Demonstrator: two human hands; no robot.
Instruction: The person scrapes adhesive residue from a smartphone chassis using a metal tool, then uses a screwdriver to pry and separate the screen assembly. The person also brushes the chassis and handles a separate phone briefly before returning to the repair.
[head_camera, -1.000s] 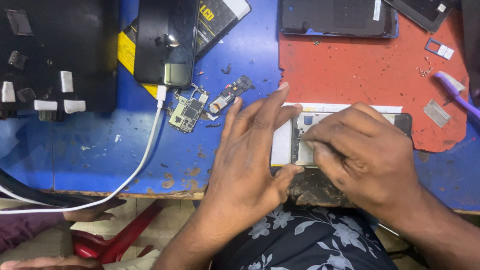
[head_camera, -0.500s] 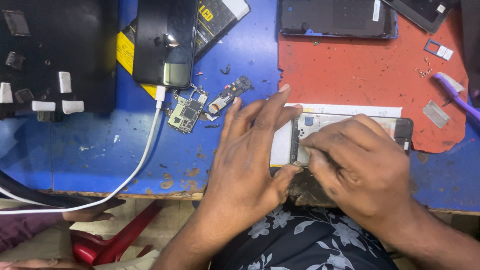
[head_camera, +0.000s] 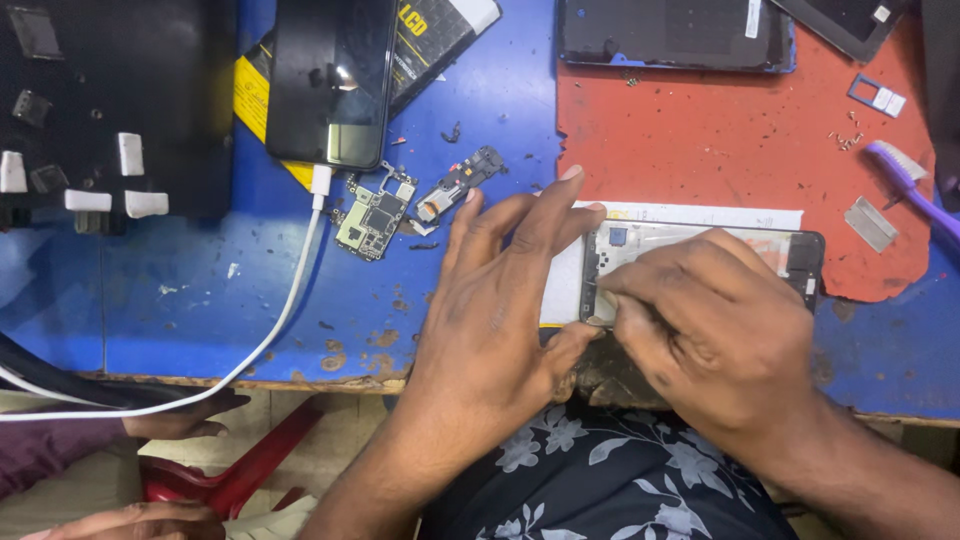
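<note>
Steadying an opened black phone frame (head_camera: 800, 255) on the blue desk (head_camera: 200, 300), the left hand (head_camera: 500, 310) lay spread, fingers resting on its left end, while the right hand (head_camera: 715, 320) curled over it, fingertips pinched at the frame's edge. A yellow-and-black box (head_camera: 420, 40) lay beyond, under a charging black phone (head_camera: 330, 80).

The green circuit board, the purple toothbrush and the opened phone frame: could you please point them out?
green circuit board (head_camera: 370, 218), head view, its middle.
purple toothbrush (head_camera: 898, 165), head view, bristle head.
opened phone frame (head_camera: 805, 258), head view, right end.

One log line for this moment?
left hand: steadies phone frame | right hand: fingers on frame's left end | circuit board: loose on table
</note>
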